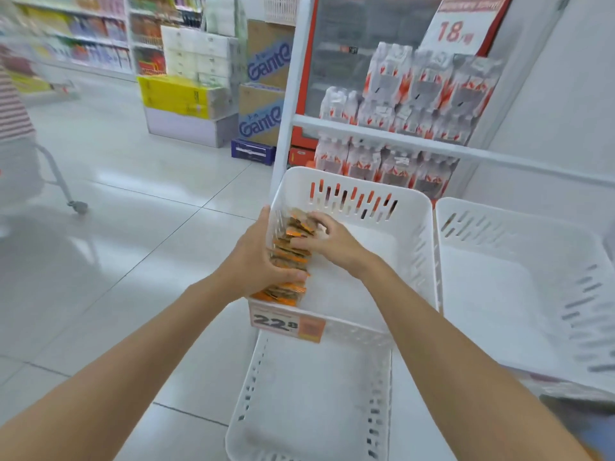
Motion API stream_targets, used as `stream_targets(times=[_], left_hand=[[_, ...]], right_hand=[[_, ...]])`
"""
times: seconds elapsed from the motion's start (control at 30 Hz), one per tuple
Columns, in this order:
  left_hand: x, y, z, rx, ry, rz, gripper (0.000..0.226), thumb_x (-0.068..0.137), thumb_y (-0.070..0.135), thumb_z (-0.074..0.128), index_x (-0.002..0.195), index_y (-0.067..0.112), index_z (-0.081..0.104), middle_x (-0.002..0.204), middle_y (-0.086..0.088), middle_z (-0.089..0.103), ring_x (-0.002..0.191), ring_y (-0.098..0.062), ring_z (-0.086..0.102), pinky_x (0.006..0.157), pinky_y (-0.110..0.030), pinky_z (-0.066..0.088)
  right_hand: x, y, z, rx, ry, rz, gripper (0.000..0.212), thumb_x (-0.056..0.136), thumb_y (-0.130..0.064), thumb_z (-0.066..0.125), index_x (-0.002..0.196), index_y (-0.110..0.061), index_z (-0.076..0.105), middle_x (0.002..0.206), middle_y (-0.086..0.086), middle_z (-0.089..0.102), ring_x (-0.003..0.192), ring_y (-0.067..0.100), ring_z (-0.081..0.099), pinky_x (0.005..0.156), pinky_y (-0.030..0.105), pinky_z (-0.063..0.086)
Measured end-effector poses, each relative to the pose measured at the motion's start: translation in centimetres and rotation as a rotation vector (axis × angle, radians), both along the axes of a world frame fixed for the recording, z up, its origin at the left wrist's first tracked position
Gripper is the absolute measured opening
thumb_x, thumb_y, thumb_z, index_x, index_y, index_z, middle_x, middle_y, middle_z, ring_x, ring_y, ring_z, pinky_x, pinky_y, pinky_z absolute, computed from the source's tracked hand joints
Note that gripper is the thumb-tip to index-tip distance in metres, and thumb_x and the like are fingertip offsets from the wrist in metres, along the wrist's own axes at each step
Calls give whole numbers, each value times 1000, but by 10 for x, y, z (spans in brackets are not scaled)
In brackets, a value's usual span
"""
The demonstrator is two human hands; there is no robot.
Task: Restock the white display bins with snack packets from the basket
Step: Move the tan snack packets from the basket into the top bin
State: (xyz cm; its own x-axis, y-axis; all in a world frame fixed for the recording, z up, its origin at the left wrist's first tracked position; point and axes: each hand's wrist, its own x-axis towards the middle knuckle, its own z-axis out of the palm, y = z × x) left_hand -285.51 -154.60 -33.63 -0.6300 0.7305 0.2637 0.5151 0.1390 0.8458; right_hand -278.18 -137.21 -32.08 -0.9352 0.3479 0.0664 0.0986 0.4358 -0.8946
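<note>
Snack packets point(290, 252) in orange-and-brown film, likely light and slippery, are squeezed as a row between curled left hand point(253, 261) and right hand point(332, 242) in a white slotted plastic bin point(417, 202).

Two slender forearms, bare along their whole visible length, fill the lower left and lower right of the frame; the left grip point(256, 261) and right grip point(329, 242) are bare too (both slightly blurred).

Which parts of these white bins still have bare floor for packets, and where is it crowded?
Crowded: the upper bin along its left wall, where the left hand and right hand hold the snack packets. Free: its floor from the packets to its right wall, the right bin, and the lower bin under the price tag.
</note>
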Motion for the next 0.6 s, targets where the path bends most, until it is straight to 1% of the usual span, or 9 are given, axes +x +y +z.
stream_targets(times=[0.03,0.07,0.17,0.23,0.27,0.37,0.47,0.53,0.6], left_hand=[[1,-1,-1,31,-5,-23,91,56,34,95,128,38,40,117,8,65,106,-10,66,87,-30,56],[3,-1,0,53,-9,-41,89,59,26,95,127,41,39,118,9,65,107,-7,66,86,-25,56],[4,-2,-1,100,-16,-74,89,63,14,92,128,41,38,119,7,66,106,-7,67,83,-21,55],[3,-1,-3,101,-24,-80,87,65,13,92,126,43,38,116,8,67,104,-4,67,81,-19,55],[3,-2,-3,95,-25,-74,85,65,13,91,123,45,38,114,11,67,103,-1,66,79,-17,54],[5,-2,-2,86,-25,-60,82,65,14,91,112,51,34,111,15,65,99,5,65,74,-12,52],[6,-2,-2,78,-37,-62,81,68,17,89,108,56,30,110,20,62,97,11,64,73,-11,52],[4,-1,-3,76,-42,-66,83,68,21,90,113,57,30,115,13,65,101,2,66,78,-18,55],[4,-1,-3,81,-49,-67,84,66,24,91,117,56,32,118,10,66,104,-5,67,83,-26,58]], right_hand=[[-3,2,-2,-52,-58,72,41,89,-20,72,120,-31,48,103,-27,53,88,-17,57,72,1,43],[-4,2,-1,-81,-71,121,40,92,-24,68,123,-35,44,103,-31,51,85,-23,55,72,0,42],[-7,10,-1,-154,-113,223,39,96,-36,61,129,-41,42,116,-30,54,102,-17,55,91,10,43],[-10,7,-1,-117,-120,229,33,99,-32,57,124,-43,38,113,-30,52,98,-20,54,83,2,42],[-13,5,-3,-52,-85,188,34,98,-30,58,127,-38,41,113,-25,54,101,-16,55,82,2,43],[-32,5,-16,235,12,-55,61,84,-51,70,135,-25,47,129,-4,51,120,14,51,102,30,46],[-36,8,-14,207,-37,-101,71,78,-54,75,137,-29,44,138,-1,38,125,18,42,104,34,42],[-31,13,-10,98,-27,-4,69,82,-43,76,142,-27,45,143,-3,42,123,14,49,96,24,45],[-26,16,-9,91,-2,-2,52,87,-28,74,135,-20,56,135,-4,52,110,5,55,80,10,43]])
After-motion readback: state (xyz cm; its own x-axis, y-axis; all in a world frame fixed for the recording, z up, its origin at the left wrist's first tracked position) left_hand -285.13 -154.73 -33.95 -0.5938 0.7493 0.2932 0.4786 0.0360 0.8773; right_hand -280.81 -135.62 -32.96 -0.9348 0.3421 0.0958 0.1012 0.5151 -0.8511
